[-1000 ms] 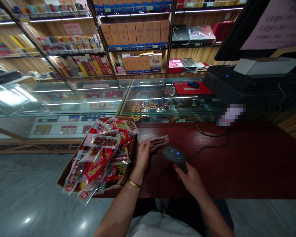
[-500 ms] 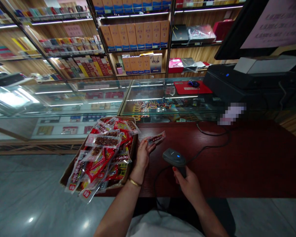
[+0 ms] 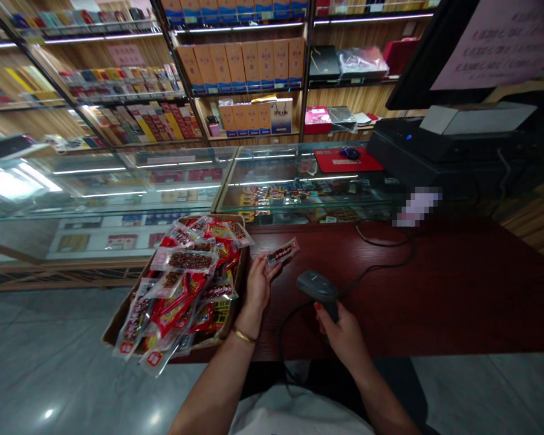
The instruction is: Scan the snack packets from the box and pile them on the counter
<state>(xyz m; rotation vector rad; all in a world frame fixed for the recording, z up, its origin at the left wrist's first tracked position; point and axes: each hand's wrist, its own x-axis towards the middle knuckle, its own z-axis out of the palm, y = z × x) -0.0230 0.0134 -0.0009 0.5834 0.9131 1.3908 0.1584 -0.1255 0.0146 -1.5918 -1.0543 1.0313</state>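
Observation:
Between the fingers of my left hand (image 3: 257,284) is a slim clear-and-dark snack packet (image 3: 281,252), tilted up to the right above the table. My right hand (image 3: 342,335) is wrapped round the handle of a dark grey barcode scanner (image 3: 318,286), whose head points left toward the packet without touching it. The scanner's cord runs over the table. Left of my left hand stands an open cardboard box (image 3: 241,281), heaped with red and clear snack packets (image 3: 193,260); some hang over its near edge.
The dark red wooden table (image 3: 453,302) lies under both hands. Behind it is a glass display counter (image 3: 272,172) with a red mouse pad (image 3: 367,163) and a mouse (image 3: 349,153). A monitor (image 3: 417,66) stands at right. Stocked shelves line the back wall.
The view has shifted slightly, so most things sit a little further left. The scanner's blue light, lit before, no longer shows. Both hands keep their holds.

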